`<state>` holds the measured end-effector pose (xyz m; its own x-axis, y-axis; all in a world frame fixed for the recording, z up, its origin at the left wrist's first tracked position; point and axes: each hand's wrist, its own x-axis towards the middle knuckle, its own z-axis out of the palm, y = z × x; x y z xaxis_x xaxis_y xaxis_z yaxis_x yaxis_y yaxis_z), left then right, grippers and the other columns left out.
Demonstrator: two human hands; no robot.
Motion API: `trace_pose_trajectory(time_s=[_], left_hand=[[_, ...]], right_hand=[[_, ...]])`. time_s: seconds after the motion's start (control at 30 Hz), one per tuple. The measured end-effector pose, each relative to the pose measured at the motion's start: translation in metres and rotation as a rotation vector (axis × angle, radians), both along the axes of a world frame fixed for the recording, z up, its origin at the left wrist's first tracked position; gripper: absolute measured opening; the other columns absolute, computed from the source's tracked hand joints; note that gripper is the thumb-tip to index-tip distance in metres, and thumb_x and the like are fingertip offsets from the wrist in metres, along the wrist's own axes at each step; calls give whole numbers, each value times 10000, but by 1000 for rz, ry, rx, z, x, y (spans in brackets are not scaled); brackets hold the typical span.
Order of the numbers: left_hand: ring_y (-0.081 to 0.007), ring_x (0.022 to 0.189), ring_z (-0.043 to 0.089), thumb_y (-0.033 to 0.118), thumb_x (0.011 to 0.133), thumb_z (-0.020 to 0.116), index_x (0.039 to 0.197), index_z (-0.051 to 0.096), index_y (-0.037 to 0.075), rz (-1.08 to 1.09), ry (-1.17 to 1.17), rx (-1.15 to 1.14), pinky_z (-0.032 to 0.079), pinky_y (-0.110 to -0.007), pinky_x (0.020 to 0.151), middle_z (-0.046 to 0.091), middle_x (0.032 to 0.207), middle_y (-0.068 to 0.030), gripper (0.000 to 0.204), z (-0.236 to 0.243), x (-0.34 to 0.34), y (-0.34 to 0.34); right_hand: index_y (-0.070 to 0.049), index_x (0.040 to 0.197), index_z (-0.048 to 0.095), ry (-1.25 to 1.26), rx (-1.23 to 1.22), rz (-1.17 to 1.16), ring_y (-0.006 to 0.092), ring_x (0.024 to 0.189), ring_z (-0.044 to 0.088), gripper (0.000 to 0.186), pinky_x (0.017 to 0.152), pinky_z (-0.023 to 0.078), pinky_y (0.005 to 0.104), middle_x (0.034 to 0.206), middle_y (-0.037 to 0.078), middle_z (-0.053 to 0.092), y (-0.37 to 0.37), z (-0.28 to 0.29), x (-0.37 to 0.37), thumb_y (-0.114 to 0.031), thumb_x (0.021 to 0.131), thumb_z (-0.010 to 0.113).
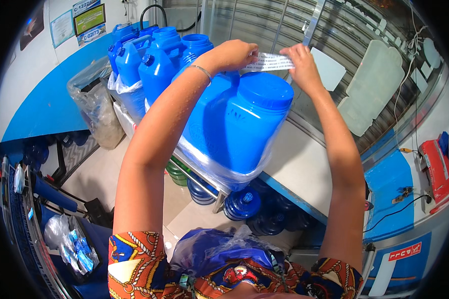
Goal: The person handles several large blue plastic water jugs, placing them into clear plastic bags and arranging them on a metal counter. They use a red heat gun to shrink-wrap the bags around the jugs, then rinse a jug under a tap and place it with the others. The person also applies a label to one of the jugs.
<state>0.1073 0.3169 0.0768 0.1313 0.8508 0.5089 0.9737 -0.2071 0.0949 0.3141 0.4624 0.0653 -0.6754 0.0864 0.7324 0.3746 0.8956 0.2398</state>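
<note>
Between my two hands a white strip with rows of small print [272,62] is stretched out flat. My left hand [236,55] is closed, pinching one end. My right hand [301,63] grips the other end between thumb and fingers. Just below the strip stands a blue water container [242,129] with a wide blue screw lid [267,89]. Clear plastic film [222,172] wraps the container's lower part. My left wrist and forearm hide some of the container's far left side.
More blue jugs [154,72] stand at the back left, beside a clear plastic bag [97,104]. A metal-legged stand [218,199] bears the container. Round blue bottles [242,203] sit beneath the white counter [304,169]. A red case [436,167] lies at the right.
</note>
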Motion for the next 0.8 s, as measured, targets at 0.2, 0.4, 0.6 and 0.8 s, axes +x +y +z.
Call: trace_pose_trajectory(time_s=[0.2, 0.4, 0.6, 0.8], left_hand=[[-302, 910, 665, 201, 943, 562, 1154, 607, 1, -229, -277, -115, 507, -415, 796, 684, 1034, -200, 293, 3, -11, 4], [-291, 931, 650, 239, 929, 591, 1132, 614, -28, -206, -262, -181, 505, -401, 829, 686, 1028, -193, 335, 8, -9, -1], [-342, 976, 659, 331, 785, 750, 1116, 646, -21, -180, -188, -137, 509, -418, 851, 684, 1057, -225, 494, -2, -4, 2], [-378, 958, 669, 272, 755, 753, 1110, 683, 1, -118, -164, -84, 520, -422, 851, 693, 1025, -236, 452, -6, 2, 23]], right_hand=[[-157, 1208, 623, 31, -114, 122, 282, 1055, 539, 578, 892, 486, 398, 1061, 71, 530, 6, -30, 21, 36, 677, 747], [-96, 1096, 609, 32, -145, 160, 282, 1050, 546, 435, 862, 503, 395, 1066, 73, 526, -2, -27, 23, 15, 696, 738], [-62, 1070, 553, -6, -253, 139, 308, 1050, 550, 386, 848, 491, 402, 1068, 101, 532, -7, -27, 25, -14, 726, 723], [-48, 1079, 530, 57, -429, 124, 343, 985, 595, 397, 833, 485, 393, 1049, 134, 572, -2, -20, 27, -73, 743, 740]])
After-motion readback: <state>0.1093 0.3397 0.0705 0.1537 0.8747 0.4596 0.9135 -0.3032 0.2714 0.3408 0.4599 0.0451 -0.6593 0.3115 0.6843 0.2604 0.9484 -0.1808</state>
